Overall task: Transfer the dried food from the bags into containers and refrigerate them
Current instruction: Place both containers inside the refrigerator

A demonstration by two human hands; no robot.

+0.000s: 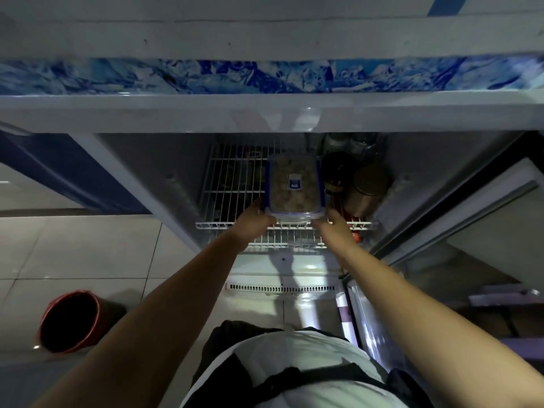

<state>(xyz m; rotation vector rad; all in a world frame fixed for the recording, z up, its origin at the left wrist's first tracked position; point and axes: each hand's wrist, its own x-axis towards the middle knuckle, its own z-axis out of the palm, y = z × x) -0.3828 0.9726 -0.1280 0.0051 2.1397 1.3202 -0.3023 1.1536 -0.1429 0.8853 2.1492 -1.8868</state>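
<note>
I am gripping the near corners of the container [294, 185] with my left hand [252, 221] and right hand [334, 223], its long axis pointing straight away up the frame onto the wire shelf [235, 184].

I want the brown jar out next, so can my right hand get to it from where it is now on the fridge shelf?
Probably yes. The right hand is at the container's near right corner, and the brown jar stands just beyond it on the same wire shelf. Nothing visibly blocks the way, but that hand must leave the container first.

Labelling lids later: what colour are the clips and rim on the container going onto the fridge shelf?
Blue, on the container; head view.
</note>
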